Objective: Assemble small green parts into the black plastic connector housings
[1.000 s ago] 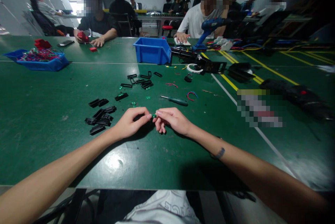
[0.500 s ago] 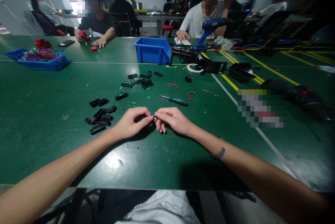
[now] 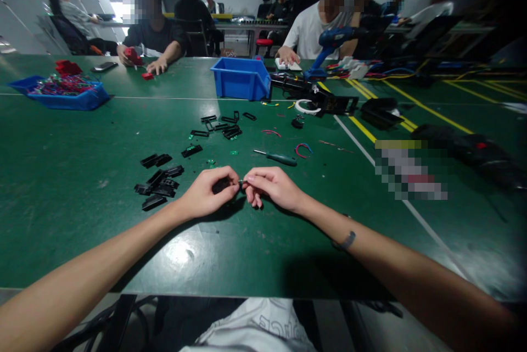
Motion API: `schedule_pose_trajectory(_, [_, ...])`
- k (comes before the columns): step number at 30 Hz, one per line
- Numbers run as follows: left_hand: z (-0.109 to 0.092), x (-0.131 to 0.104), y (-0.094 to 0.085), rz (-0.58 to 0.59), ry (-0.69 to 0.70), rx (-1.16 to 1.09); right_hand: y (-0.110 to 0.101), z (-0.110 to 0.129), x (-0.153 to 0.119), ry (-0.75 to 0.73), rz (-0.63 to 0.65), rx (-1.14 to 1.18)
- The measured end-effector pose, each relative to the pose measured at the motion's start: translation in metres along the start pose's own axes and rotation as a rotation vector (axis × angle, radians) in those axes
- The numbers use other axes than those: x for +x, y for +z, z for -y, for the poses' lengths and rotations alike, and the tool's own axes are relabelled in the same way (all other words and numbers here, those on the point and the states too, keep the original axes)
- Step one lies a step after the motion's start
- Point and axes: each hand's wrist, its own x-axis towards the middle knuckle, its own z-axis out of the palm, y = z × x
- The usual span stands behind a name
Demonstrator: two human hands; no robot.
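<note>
My left hand is closed in a pinch above the green table, near its middle. Fingertip to fingertip with it, my right hand is pinched too. A tiny item shows between the two sets of fingertips, too small to name. Left of my left hand lie several black plastic housings. Beyond my hands are small green pieces and black rectangular frames. A green-handled screwdriver lies just past my right hand.
A blue bin stands at the back middle, a blue tray of wires at the left. A blue power drill and black parts lie at the back right. Two people sit across the table; one holds a red object.
My left fingertips have drawn back slightly to the left, opening a small gap between the hands. My right hand has barely moved.
</note>
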Motion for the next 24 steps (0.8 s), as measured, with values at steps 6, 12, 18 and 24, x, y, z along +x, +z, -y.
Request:
schedule_pose_trajectory(6, [0.0012,-0.0003,-0.0002,0.002,0.005,-0.001,-0.0001,0.0009,-0.0008,-0.015,0.002,-0.020])
schedule_pose_trajectory(12, [0.0012,0.0008,-0.0002,-0.003,-0.011,0.019,0.0010,0.0008,-0.0006,-0.025,-0.006,-0.047])
schedule_pose_trajectory(18, [0.0014,0.0004,-0.0002,-0.004,-0.021,0.019,0.0036,0.0049,-0.0011,-0.018,-0.030,-0.067])
schedule_pose_trajectory(24, [0.0013,0.0005,0.0004,0.005,-0.040,0.014,0.0034,0.0045,-0.0012,-0.006,-0.036,-0.073])
